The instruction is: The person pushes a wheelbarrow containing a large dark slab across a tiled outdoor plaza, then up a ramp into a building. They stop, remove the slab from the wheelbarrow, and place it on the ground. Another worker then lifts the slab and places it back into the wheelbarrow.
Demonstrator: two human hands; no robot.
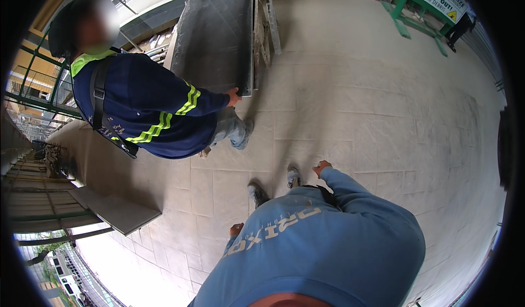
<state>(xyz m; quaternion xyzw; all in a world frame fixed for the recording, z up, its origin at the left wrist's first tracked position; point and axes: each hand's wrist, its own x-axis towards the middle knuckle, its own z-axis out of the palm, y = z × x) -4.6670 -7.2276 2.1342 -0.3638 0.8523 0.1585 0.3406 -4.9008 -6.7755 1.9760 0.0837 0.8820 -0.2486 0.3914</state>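
My right hand [322,168] hangs in front of me on the right, over the paved floor [306,121]. Its fingers look curled in, with nothing visible in them. Low at my left side, my left hand [236,229] shows only in part beside my blue sleeve, so its fingers cannot be made out. Neither hand touches an object that I can see. Ahead to the left, a co-worker in a navy jacket [158,99] with yellow reflective stripes has a hand [234,97] at the near corner of a long dark panel [213,39].
Wooden supports [268,31] stand along the panel's right side. A green-framed warning sign [432,1] is at the far right, with a person's dark-clothed legs [462,29] beside it. To the left are a grey sheet [117,208] and green metal fencing [41,72].
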